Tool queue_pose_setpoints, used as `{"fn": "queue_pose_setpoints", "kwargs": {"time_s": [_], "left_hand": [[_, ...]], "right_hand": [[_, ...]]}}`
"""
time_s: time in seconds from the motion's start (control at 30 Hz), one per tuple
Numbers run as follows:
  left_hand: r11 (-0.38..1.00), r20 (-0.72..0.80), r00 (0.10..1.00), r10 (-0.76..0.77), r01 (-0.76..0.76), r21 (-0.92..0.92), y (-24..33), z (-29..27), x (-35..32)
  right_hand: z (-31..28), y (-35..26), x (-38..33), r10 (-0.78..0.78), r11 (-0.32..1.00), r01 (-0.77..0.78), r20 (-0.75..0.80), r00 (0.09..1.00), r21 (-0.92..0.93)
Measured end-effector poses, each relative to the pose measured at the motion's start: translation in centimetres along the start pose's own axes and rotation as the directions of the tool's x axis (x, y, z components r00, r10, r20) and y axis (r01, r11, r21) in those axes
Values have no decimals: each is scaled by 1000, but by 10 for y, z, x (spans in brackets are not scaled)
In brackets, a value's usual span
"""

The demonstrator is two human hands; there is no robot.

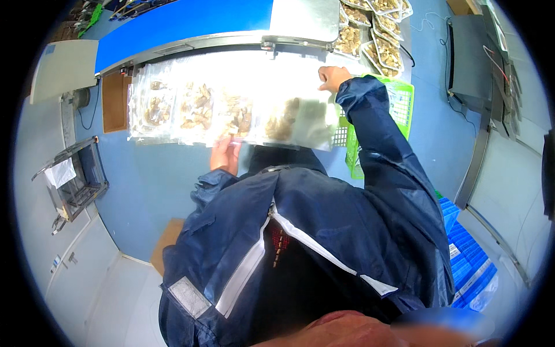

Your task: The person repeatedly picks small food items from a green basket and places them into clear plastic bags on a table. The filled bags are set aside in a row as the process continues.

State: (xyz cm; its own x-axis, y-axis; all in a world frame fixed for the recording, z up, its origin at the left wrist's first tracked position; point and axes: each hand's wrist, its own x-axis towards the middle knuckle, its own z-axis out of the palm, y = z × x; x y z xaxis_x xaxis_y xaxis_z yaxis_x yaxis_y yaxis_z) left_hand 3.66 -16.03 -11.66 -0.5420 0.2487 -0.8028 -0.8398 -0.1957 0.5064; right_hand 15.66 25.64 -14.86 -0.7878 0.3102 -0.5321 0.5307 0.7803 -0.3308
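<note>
Clear plastic bags with brown, mushroom-like dried pieces lie in a row on the bright work surface before me, one plastic bag [236,118] nearest my left hand. My left hand [224,156] is at the front edge of that bag, its fingers and thumb closing on the edge. My right hand [333,78] is at the far right of the row, fingers curled together; glare hides what they hold. Below it lies a flat, clear plastic bag [315,124] with no brown pieces visible in it. Another filled bag [281,121] sits between the hands.
A machine with a blue belt [185,29] and metal edge runs behind the bags. Trays of brown pieces [381,46] are stacked at the far right. Beside my right arm stands a green crate [403,107]. A cardboard box [115,101] is at the left, blue boxes [465,257] lower right.
</note>
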Motion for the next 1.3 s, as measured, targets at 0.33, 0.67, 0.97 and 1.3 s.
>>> {"fn": "queue_pose_setpoints", "kwargs": {"time_s": [0.33,0.67,0.97,1.3], "left_hand": [[897,-74,907,-414,420,134,4,9,-18],[750,605,730,-318,-196,631,30,219,-104],[609,706,707,-42,-543,579,3,253,-94],[742,447,655,-609,271,614,-13,246,-92]], "right_hand": [[-64,13,-39,15,985,24,-225,974,169],[-104,-101,-166,-27,702,337,-450,893,627],[-98,-80,-209,319,458,245,-415,852,854],[-88,-105,-193,237,525,552,-735,635,647]]}}
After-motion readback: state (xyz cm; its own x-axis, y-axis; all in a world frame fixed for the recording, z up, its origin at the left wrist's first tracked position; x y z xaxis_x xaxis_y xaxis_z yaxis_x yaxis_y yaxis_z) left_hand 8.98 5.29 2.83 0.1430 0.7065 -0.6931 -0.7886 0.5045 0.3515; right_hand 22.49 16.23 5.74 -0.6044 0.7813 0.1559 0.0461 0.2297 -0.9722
